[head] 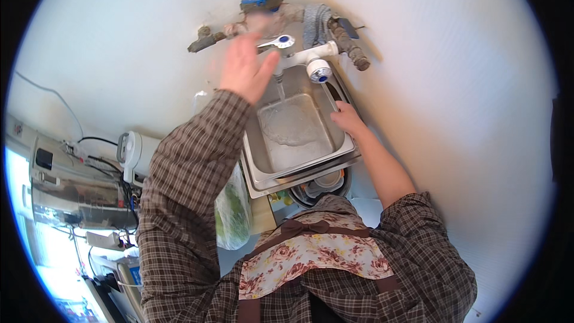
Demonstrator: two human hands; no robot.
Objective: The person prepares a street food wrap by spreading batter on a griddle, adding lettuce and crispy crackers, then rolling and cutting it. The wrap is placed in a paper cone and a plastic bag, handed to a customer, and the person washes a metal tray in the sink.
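A rectangular stainless steel pan (309, 167) sits over a steel sink (258, 192). Its right rim is gripped by my right hand (349, 118). Water (281, 89) runs from a white wall tap (309, 55) and pools shallowly on the pan's bottom. My left hand (248, 69) is raised beside the tap's white lever (281, 41), thumb apart from the fingers and nothing seen in it. The fingers are blurred, and I cannot tell whether they touch the lever. A white knob with a blue centre (319, 72) hangs over the pan's right back corner.
Old pipes with a blue-capped water meter (261, 1) and a valve handle (348, 28) stick out behind the tap. A wall (439, 76) rises close on the right. Left are a plastic bag of greens (232, 211) and a white appliance (136, 152). Below the sink stands a round container (309, 197).
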